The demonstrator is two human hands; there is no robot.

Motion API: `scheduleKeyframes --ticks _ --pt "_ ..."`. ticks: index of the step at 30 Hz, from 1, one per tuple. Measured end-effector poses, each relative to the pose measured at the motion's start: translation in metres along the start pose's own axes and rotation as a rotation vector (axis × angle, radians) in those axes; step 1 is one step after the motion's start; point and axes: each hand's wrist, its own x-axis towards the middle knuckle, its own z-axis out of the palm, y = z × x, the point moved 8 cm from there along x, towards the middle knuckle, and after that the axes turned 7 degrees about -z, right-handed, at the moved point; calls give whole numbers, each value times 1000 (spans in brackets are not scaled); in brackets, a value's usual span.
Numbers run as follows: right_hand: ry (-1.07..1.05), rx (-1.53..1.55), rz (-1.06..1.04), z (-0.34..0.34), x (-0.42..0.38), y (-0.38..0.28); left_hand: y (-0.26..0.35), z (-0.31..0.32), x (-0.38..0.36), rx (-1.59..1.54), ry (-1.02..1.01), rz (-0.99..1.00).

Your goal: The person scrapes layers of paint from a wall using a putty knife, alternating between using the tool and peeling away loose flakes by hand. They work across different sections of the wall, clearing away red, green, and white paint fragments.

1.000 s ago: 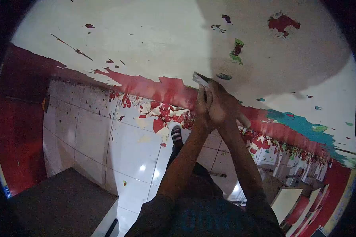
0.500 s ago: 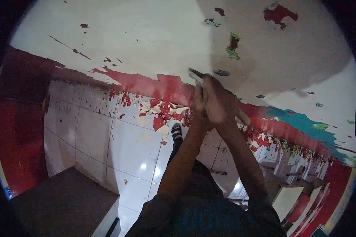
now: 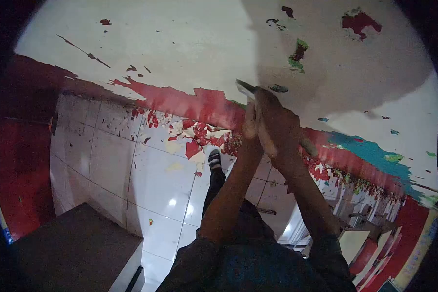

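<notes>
A paint scraper (image 3: 245, 88) has its flat blade at the pale wall, just above the exposed red strip (image 3: 209, 105). My right hand (image 3: 281, 124) is closed around it, and the end of its handle sticks out past that hand on the right. My left hand (image 3: 251, 124) presses against the right one from the left side, its fingers together on the tool. How the left fingers wrap is partly hidden. Near the blade, a dark bare spot (image 3: 278, 88) shows in the pale paint (image 3: 180, 53).
Red and cream paint flakes (image 3: 199, 138) lie on the tiled floor (image 3: 155, 194) along the wall's foot, near my shoe (image 3: 214, 158). A dark-topped box-like piece (image 3: 78, 243) stands lower left. Stacked panels (image 3: 370, 253) are at lower right. A teal patch (image 3: 370, 153) shows on the wall.
Both hands and the scraper have shifted slightly to the right in view, still gripping together. The view itself has turned a little, and the wall marks sit further right.
</notes>
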Motion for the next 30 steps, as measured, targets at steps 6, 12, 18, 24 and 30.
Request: scheduleKeyframes --ticks 6,12,18,24,30 --pt "13 63 -1 -8 2 -5 -26 5 2 -378 -10 -162" --pt "23 58 11 -20 3 -10 -9 17 -17 -1199 105 -502" --pt "23 55 45 -20 0 -3 -8 10 -13 -1073 59 -483" --pt "27 131 57 -23 -3 -4 10 7 -16 -1047 -42 -375" --pt "-2 96 85 -23 -12 3 9 20 -14 -1198 -84 -428"
